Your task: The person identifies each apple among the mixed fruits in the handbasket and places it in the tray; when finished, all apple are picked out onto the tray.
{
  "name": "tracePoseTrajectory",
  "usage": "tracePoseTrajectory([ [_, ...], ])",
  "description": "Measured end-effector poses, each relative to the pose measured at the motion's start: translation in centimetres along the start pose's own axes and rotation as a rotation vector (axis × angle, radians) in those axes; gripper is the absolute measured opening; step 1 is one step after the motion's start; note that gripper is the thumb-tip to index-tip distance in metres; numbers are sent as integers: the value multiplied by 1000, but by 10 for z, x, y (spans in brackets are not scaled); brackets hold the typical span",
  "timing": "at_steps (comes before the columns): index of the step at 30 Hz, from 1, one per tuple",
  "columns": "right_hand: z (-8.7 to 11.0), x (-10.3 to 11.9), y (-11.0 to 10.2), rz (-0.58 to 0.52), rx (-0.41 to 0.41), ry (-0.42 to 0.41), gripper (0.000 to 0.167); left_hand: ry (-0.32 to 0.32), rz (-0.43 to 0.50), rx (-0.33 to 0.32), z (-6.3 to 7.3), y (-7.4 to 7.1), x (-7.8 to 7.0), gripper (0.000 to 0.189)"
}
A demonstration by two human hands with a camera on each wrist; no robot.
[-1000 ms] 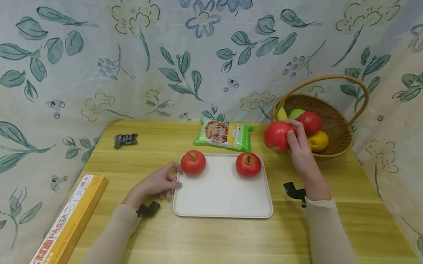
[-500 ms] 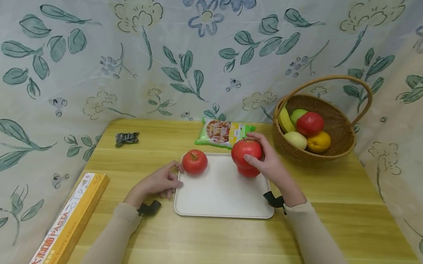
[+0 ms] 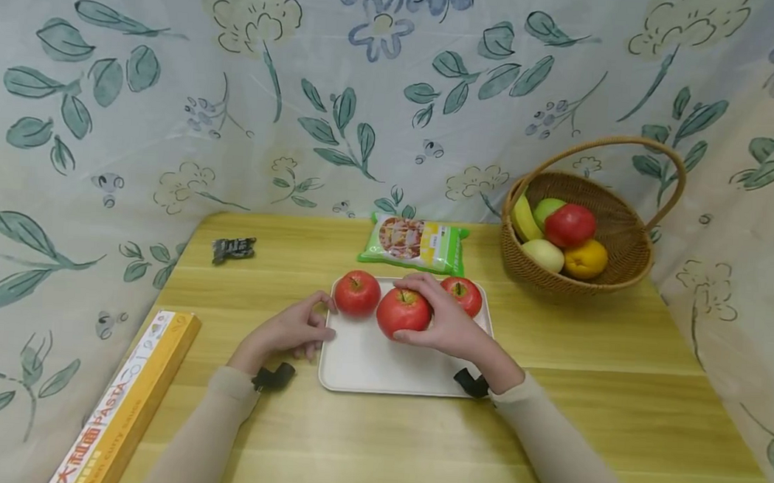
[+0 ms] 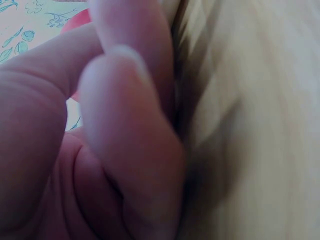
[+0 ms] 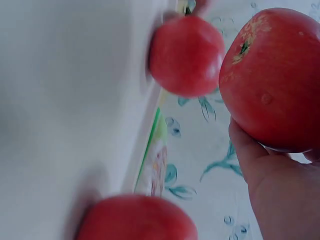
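In the head view my right hand (image 3: 445,323) grips a red apple (image 3: 404,313) over the middle of the white tray (image 3: 379,374). The right wrist view shows this held apple (image 5: 275,80) large, fingers and thumb around its lower side. One more red apple (image 3: 357,293) sits at the tray's back left corner, and another red apple (image 3: 465,296) at the back right, partly behind my right hand. My left hand (image 3: 286,331) rests at the tray's left edge, fingers loosely bent, index fingertip and thumb at the rim. Its bent fingers (image 4: 132,135) fill the left wrist view.
A wicker basket (image 3: 626,249) with a banana, apples and other fruit stands at the back right. Behind the tray lies a green food packet (image 3: 416,243). A small black packet (image 3: 233,250) is at the back left, a pasta box (image 3: 131,403) along the left edge.
My right hand has carried the apple from beside the basket leftward, past the back right apple, to over the tray's middle. My left hand has stayed at the tray's edge.
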State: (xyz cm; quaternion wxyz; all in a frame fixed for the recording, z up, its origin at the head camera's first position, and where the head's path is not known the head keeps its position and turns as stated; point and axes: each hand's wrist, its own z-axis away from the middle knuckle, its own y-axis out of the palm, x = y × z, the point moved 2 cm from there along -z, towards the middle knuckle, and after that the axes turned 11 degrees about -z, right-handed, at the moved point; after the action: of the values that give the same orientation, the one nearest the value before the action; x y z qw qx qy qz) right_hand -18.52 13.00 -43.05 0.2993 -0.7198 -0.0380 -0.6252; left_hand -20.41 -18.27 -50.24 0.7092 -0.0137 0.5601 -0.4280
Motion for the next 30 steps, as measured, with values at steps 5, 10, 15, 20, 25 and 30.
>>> tracePoseTrajectory([
  [5,-1,-1,25,-22,100,8,74,-3,0,0,-1,0,0,48],
  [10,-2,-4,48,-27,201,-20,74,-5,6,2,-1,-1,0,48],
  [15,1,-6,63,-42,238,29,77,5,17,6,-1,0,1,49],
  [20,2,-11,73,-24,245,39,78,15,14,9,-2,0,2,49],
  [25,1,-15,75,-6,245,35,79,11,15,11,-2,0,2,49],
  [30,1,-18,73,-9,267,51,75,2,16,11,-2,0,1,49],
])
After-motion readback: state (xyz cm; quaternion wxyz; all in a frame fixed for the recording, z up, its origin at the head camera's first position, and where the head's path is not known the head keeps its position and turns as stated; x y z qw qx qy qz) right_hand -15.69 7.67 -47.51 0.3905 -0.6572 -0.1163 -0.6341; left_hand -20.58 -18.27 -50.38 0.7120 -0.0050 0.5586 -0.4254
